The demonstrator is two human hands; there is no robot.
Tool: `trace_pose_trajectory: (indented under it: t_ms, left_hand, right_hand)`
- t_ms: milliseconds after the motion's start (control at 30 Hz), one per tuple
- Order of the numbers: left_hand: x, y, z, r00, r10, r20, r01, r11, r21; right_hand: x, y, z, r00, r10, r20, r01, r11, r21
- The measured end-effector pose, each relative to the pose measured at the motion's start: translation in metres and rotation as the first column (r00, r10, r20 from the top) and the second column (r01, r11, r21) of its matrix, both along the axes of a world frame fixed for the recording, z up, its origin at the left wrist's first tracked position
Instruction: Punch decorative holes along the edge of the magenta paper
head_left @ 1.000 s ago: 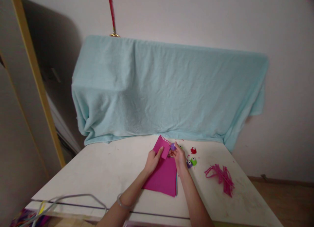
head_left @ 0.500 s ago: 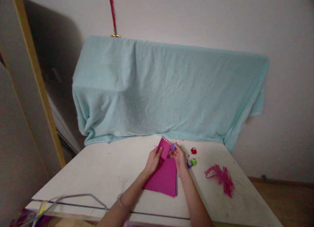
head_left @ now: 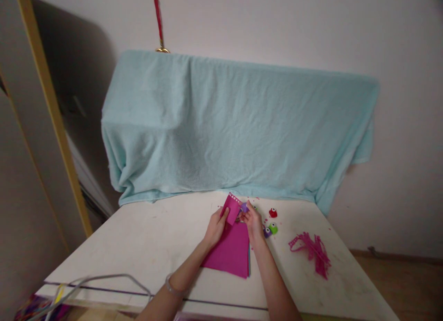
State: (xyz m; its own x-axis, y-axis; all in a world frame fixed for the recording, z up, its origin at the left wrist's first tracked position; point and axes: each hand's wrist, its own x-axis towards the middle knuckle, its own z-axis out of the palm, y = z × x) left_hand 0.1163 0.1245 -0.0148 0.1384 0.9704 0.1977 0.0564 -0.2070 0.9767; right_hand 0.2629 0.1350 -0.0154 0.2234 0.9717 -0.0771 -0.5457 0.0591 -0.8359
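My left hand [head_left: 218, 225] pinches a small magenta piece of paper [head_left: 231, 208], its thumb on top. A row of small punched holes runs along the paper's upper right edge. In my right hand [head_left: 254, 221] is a small purple paper punch [head_left: 244, 207], held by the fingers right beside that punched edge. Whether the paper sits inside the punch's slot, I cannot tell. Under both hands lies a stack of coloured sheets [head_left: 226, 256], magenta on top, with a bluish edge showing at its right.
Right of my hands stand a red punch [head_left: 273, 213], a green punch [head_left: 273, 228] and a dark purple punch [head_left: 267, 232], among scattered magenta bits. Farther right lies a heap of punched magenta strips [head_left: 313, 254]. A light blue cloth [head_left: 238, 127] hangs behind the white table [head_left: 145, 238].
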Motion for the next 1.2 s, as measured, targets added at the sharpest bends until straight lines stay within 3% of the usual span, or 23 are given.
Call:
trace_pose_trajectory:
  t_ms: [267,533,867,1200]
  left_hand:
    - [0.000,-0.001,-0.003,1.000,-0.015,0.024,0.016,0.999,-0.028]
    - [0.000,0.002,-0.002,1.000,0.006,-0.010,-0.006,0.999,0.039]
    - [-0.004,0.005,-0.007,0.997,0.073,-0.033,-0.072,0.997,0.022]
    - [-0.004,0.004,-0.002,0.998,0.063,-0.018,-0.063,0.998,0.014]
  right_hand:
    - [0.000,0.001,-0.001,1.000,-0.004,0.004,0.005,1.000,-0.015]
    - [0.001,0.000,-0.001,1.000,0.021,0.008,-0.021,1.000,0.006]
    - [-0.001,-0.002,0.002,0.999,0.049,0.018,-0.050,0.998,0.026]
    - [-0.006,-0.009,0.013,0.996,0.066,0.052,-0.067,0.998,0.019]
